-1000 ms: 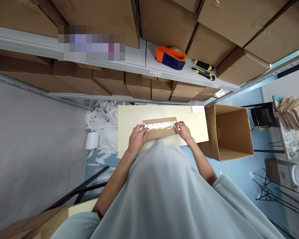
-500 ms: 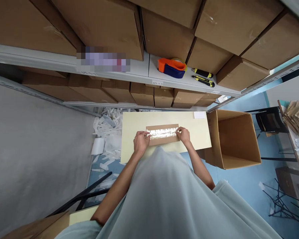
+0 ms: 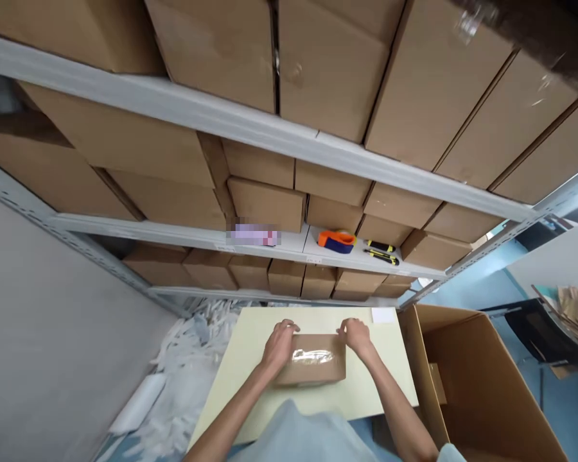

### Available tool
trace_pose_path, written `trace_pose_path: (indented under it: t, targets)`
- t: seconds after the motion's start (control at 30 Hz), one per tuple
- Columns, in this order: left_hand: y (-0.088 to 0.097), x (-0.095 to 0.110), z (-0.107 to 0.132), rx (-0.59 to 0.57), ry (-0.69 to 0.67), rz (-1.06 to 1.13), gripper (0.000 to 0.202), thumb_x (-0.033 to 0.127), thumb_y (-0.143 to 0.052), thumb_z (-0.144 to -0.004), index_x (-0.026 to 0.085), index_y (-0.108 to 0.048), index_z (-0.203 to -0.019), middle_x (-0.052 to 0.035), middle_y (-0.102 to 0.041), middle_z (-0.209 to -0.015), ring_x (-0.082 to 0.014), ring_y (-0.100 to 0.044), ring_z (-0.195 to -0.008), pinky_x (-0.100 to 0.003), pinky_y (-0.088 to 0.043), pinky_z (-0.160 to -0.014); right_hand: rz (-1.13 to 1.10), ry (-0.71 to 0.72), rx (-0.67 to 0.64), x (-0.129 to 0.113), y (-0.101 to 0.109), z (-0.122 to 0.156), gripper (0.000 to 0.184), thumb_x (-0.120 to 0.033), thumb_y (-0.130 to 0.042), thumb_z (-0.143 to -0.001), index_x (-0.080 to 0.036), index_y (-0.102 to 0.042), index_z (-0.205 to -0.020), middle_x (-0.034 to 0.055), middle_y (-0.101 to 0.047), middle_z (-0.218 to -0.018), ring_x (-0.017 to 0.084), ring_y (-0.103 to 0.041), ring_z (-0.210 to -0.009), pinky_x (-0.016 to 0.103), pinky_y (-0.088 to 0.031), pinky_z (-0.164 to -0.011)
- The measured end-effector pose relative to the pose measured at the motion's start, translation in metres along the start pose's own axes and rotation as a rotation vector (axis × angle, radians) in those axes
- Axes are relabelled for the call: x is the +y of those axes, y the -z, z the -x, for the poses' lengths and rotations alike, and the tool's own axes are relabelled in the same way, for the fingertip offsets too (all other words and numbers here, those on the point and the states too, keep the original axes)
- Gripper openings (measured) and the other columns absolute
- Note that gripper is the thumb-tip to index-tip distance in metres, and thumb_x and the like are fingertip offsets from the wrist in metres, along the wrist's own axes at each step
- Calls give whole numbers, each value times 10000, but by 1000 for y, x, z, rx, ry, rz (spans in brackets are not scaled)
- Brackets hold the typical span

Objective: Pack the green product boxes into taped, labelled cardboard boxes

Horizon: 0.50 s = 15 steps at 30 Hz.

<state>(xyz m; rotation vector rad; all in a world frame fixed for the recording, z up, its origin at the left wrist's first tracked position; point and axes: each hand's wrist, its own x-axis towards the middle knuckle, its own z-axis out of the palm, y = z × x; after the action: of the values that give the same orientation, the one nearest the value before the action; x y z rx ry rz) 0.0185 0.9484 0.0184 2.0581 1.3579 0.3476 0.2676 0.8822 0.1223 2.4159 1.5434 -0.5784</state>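
A small brown cardboard box (image 3: 318, 369) lies on the pale yellow table, with a strip of shiny clear tape (image 3: 313, 356) across its top. My left hand (image 3: 280, 346) is at the box's far left corner, its fingers bent around the edge. At the far right corner is my right hand (image 3: 355, 335), thumb and fingertips drawn together against the box. The fingertips of both hands are small and partly hidden by the angle.
A large open cardboard carton (image 3: 481, 385) stands right of the table (image 3: 231, 391). Shelves ahead hold many boxes, an orange and blue tape dispenser (image 3: 337, 241) and black-yellow utility knives (image 3: 381, 256). A white card (image 3: 383, 315) lies on the table; white scraps (image 3: 183, 378) cover the floor at left.
The view has tipped upward, showing more shelving. My hands have shifted from the ends of the tape strip to the box's far corners. The tape now looks smoother.
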Motion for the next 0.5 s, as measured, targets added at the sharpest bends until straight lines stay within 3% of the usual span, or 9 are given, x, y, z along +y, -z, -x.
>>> trace_pose_path:
  t: [0.13, 0.2, 0.27, 0.37, 0.5]
  targets:
    - [61, 56, -63, 172, -130, 101, 449, 20, -534, -965, 229, -820, -1239, -108, -786, -1214, -283, -764, -1198, -394, -586, -1089, -2, 150, 268, -29, 107, -41, 262, -393, -625, -1137, -262, -812, -1265, 174, -834, -1291, 342, -810, -1192, 412, -589, -965]
    - [97, 94, -94, 290, -193, 149, 413, 75, -527, -1008, 243, -818, -1250, -104, -788, -1165, -277, -776, -1115, -382, -599, -1017, 3, 258, 435, -51, 162, -64, 332, -370, -603, -1148, -238, -740, -1420, 180, -795, -1384, 307, -785, -1238, 397, -579, -1035]
    - [129, 130, -117, 383, -251, 197, 403, 82, -533, -1017, 240, -814, -1259, -109, -801, -1186, -278, -783, -1122, -378, -597, -1019, 68, 307, 487, -73, 202, -86, 396, -327, -611, -1140, -175, -688, -1498, 208, -736, -1497, 299, -720, -1376, 406, -532, -1166]
    - [160, 164, -134, 445, -252, 245, 408, 77, -554, -1014, 220, -800, -1307, -119, -824, -1230, -289, -794, -1126, -385, -600, -1009, 131, 250, 440, -99, 230, -114, 494, -275, -688, -1090, -99, -637, -1549, 269, -664, -1596, 320, -651, -1492, 422, -496, -1238]
    - [167, 176, -133, 446, -251, 284, 402, 99, -588, -1012, 217, -796, -1336, -113, -846, -1217, -281, -810, -1081, -380, -607, -992, 131, 229, 367, -107, 229, -135, 504, -189, -727, -1042, -55, -650, -1522, 279, -736, -1498, 310, -728, -1398, 405, -518, -1213]
